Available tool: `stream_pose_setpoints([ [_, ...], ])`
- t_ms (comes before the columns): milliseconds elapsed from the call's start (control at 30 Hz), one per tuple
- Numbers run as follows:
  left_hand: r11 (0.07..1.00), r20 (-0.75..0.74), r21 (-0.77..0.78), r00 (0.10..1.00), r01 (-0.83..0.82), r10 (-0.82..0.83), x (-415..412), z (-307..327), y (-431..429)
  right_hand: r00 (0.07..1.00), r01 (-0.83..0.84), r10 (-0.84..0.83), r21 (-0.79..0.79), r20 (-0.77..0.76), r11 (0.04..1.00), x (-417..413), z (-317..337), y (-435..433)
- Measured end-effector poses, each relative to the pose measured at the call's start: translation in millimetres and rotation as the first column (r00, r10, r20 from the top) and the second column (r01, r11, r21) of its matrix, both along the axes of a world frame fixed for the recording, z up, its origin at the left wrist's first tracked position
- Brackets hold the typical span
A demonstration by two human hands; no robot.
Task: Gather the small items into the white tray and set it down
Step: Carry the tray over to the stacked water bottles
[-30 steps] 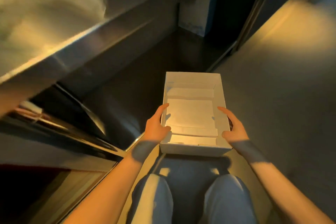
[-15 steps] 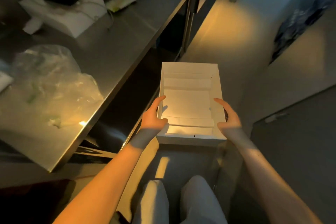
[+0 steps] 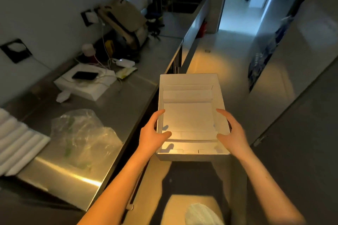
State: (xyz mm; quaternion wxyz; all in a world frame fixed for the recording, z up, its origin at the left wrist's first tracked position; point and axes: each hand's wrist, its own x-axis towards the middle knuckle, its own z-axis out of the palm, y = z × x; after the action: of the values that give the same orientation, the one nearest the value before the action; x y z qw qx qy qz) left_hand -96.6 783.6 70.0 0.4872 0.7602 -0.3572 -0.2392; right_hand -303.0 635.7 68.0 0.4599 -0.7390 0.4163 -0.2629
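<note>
Head view shows both hands busy. Where exactly is the white tray [image 3: 190, 80]?

It's up in the air between them, over the floor and just right of the steel counter [image 3: 128, 100] edge. Its long axis runs near to far, straight away from the person.

And the grip?

The left hand [image 3: 152, 135] grips the left wall towards the near end, with the thumb hooked over the rim and a finger lying along the wall. The right hand [image 3: 233, 133] mirrors it on the right wall, thumb also inside. The remaining fingers are hidden beneath or behind the walls.

Anything in the tray?

I see folded white card flaps on the bottom. Whether any small items sit among them I cannot tell.

So which way does it have to go?

Left, I'd judge. The counter's bare steel lies to the left of the tray, on the left hand's side, so that hand would lead. The clear plastic bag [image 3: 82, 133] sits nearer on the counter, and a white box [image 3: 73, 87] with a phone [image 3: 85, 75] and cables sits farther along. The free strip between them runs beside the tray's left wall, so it could slide across without turning.

Risk?

Clipping the counter edge with the left wall if the tray goes across too low.
</note>
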Motion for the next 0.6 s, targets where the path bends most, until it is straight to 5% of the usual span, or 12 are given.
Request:
stream_pose_setpoints([
  [600, 0.994, 0.066, -0.013, 0.992, 0.111, -0.110, 5, -4, -26, 0.976, 0.213, -0.214, 0.009, 0.035, 0.977, -17, -3, 20],
])
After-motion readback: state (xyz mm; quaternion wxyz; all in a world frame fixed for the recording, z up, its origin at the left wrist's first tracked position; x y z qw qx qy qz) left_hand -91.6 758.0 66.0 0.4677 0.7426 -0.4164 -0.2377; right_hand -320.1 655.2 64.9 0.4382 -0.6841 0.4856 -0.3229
